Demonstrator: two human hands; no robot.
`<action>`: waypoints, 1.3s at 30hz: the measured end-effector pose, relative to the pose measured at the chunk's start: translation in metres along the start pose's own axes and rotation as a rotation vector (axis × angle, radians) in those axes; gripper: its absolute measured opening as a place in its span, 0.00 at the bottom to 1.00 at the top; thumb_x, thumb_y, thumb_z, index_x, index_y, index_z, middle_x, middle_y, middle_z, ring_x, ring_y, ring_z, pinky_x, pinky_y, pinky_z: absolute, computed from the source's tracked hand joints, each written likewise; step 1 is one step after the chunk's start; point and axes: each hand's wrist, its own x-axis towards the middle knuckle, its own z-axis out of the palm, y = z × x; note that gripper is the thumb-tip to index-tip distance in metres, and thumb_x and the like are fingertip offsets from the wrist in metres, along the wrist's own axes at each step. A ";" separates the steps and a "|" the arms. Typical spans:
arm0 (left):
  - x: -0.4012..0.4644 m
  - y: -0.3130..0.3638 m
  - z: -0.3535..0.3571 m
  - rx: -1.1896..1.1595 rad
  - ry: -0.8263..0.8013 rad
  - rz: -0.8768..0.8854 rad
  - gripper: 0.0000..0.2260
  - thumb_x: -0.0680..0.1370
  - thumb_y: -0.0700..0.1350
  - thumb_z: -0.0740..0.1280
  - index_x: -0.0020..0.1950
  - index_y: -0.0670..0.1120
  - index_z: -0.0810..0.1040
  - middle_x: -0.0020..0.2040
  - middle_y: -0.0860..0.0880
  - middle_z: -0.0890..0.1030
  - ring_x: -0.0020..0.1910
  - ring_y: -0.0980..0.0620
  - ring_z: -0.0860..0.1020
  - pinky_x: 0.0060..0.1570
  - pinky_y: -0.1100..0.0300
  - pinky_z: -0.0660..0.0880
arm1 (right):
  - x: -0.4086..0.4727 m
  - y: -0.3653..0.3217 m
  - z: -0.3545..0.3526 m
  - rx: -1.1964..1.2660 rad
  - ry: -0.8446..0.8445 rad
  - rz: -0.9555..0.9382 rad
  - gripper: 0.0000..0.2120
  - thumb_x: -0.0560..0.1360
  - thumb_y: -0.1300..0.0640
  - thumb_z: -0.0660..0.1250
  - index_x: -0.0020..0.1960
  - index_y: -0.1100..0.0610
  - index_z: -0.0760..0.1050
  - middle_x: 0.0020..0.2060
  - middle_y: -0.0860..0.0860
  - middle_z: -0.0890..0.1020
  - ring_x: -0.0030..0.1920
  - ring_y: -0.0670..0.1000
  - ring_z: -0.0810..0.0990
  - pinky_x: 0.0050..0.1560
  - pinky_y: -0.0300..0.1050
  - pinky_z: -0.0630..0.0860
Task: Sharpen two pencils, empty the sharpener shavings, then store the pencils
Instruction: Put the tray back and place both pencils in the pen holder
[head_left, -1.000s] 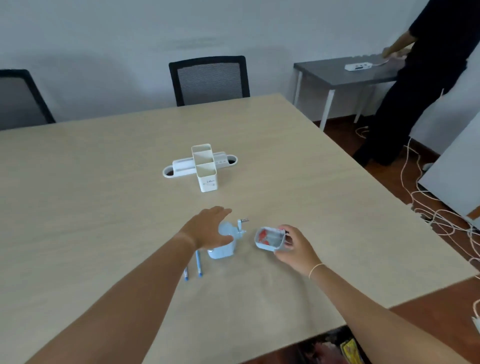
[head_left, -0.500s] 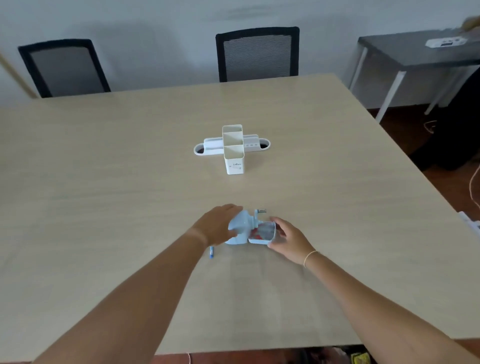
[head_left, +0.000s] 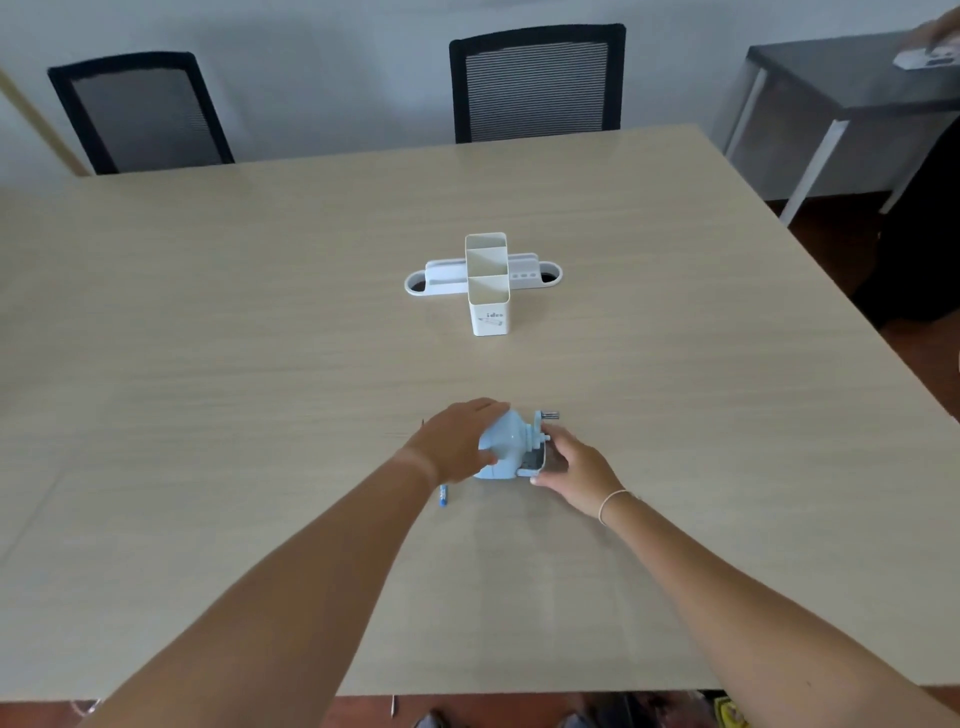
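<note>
A light-blue crank pencil sharpener (head_left: 506, 449) stands on the wooden table (head_left: 260, 364). My left hand (head_left: 460, 441) grips its body from the left. My right hand (head_left: 574, 465) holds the shavings drawer (head_left: 535, 461), which sits partly inside the sharpener's right side. The metal crank handle (head_left: 549, 415) sticks out behind the drawer. Only the blue end of one pencil (head_left: 444, 496) shows below my left wrist; the rest of the pencils is hidden by my arm. A white pencil holder (head_left: 488, 291) with several compartments stands farther back at the table's middle.
A white cable outlet strip (head_left: 447, 283) is set into the table behind the holder. Two black mesh chairs (head_left: 537, 78) stand at the far edge. A grey side table (head_left: 852, 88) is at the right, where another person's hand touches a white device (head_left: 930, 54).
My right hand has brought the shavings drawer leftward from beside the sharpener into its side. My view has swung left and the other person has nearly left the frame.
</note>
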 end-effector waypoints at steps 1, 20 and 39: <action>0.000 0.000 0.000 -0.003 0.000 -0.001 0.30 0.75 0.44 0.66 0.75 0.50 0.59 0.75 0.54 0.63 0.72 0.50 0.64 0.69 0.55 0.64 | 0.001 -0.001 0.003 -0.017 0.008 -0.017 0.27 0.66 0.60 0.71 0.62 0.45 0.69 0.57 0.48 0.76 0.55 0.50 0.75 0.52 0.41 0.69; -0.005 -0.007 0.002 -0.039 0.026 0.024 0.32 0.75 0.45 0.67 0.76 0.49 0.57 0.76 0.52 0.60 0.74 0.50 0.60 0.72 0.53 0.61 | 0.001 -0.008 0.019 -0.183 0.046 -0.003 0.19 0.68 0.54 0.72 0.56 0.56 0.75 0.54 0.52 0.74 0.54 0.54 0.75 0.56 0.49 0.73; -0.056 -0.073 0.012 -0.265 0.249 -0.418 0.12 0.77 0.45 0.63 0.58 0.43 0.76 0.57 0.44 0.77 0.53 0.46 0.77 0.53 0.55 0.74 | -0.043 -0.053 0.092 -0.110 0.292 0.065 0.08 0.72 0.58 0.63 0.40 0.61 0.78 0.37 0.58 0.82 0.40 0.56 0.79 0.41 0.46 0.75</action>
